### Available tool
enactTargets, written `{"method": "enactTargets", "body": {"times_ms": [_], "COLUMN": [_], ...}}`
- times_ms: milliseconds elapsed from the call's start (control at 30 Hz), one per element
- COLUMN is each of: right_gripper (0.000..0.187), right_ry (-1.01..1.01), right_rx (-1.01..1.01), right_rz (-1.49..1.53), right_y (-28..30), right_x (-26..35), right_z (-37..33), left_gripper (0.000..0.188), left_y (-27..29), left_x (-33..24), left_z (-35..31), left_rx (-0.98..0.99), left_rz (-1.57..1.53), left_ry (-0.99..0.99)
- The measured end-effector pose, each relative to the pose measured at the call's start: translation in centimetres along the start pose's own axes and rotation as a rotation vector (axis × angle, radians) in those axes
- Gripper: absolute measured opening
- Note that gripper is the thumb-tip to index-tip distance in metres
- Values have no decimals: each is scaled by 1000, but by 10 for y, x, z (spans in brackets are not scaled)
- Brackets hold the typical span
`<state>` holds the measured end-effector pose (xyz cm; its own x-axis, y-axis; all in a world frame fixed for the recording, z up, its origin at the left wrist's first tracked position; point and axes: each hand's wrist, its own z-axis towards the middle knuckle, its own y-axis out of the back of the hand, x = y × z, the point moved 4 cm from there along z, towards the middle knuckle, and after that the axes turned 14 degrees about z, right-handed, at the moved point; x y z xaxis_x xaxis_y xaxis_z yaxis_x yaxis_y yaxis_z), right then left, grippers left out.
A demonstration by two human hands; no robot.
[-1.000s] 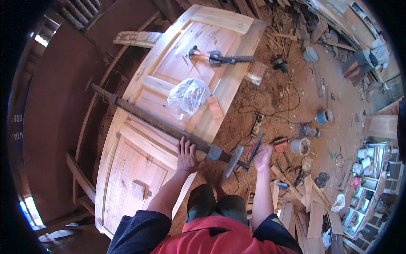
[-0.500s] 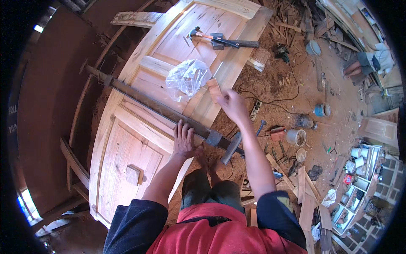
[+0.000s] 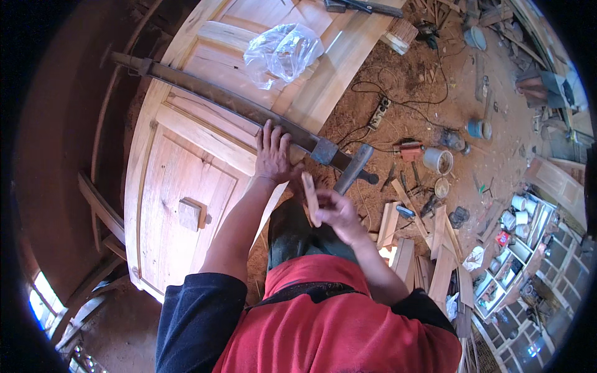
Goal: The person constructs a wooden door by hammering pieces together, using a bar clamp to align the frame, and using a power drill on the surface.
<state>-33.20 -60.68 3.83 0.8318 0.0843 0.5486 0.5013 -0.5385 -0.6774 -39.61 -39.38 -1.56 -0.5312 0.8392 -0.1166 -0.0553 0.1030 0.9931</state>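
Observation:
A panelled wooden door (image 3: pixel 186 161) lies in front of me, tilted across the view. A long steel bar clamp (image 3: pixel 230 99) spans it, with its sliding jaw and screw handle (image 3: pixel 354 168) at the near edge. My left hand (image 3: pixel 273 155) rests with fingers stretched out on the door's edge beside the clamp bar. Low in front of my body, my right hand (image 3: pixel 339 216) is closed on a small flat wood block (image 3: pixel 310 199), held roughly upright. A clear plastic bag (image 3: pixel 283 56) sits on the door, and a square wood block (image 3: pixel 190 214) lies on the nearer panel.
Sawdust covers the floor at right, with a power strip (image 3: pixel 379 114), cables, a white bucket (image 3: pixel 438 160), a blue bucket (image 3: pixel 479 129) and wood offcuts (image 3: pixel 444 248). A tool shelf (image 3: pixel 516 264) stands at lower right. A person (image 3: pixel 550 90) is at the far right.
My right hand has drawn the wood block back from over the door toward my body. The left hand stays by the clamp. The view has shifted, so the door appears higher.

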Motion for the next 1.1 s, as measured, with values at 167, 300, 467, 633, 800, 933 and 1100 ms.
{"method": "enactTargets", "body": {"times_ms": [167,300,467,633,800,933,1100], "right_gripper": [31,32,24,14,17,17,19], "right_ry": [-230,-51,259,281,383,459,387], "right_rx": [-289,-347,-397,-483,-373,-392,-432], "right_rz": [382,343,585,786,760,613,341], "right_y": [50,61,62,81,59,65,58], "right_x": [-122,-134,-126,-145,-118,-127,-126], "right_z": [5,87,140,142,134,135,129], "left_gripper": [84,84,93,91,93,91,91], "left_y": [-3,0,3,-1,-4,-1,-3], "left_x": [7,3,-1,-8,-14,-19,-16], "left_z": [-5,-1,2,2,3,4,3], "left_rx": [-18,-19,-68,-120,-163,-156,-197], "left_rz": [5,-2,14,-4,39,53,49], "left_ry": [22,-2,8,-56,-79,-89,-95]}}
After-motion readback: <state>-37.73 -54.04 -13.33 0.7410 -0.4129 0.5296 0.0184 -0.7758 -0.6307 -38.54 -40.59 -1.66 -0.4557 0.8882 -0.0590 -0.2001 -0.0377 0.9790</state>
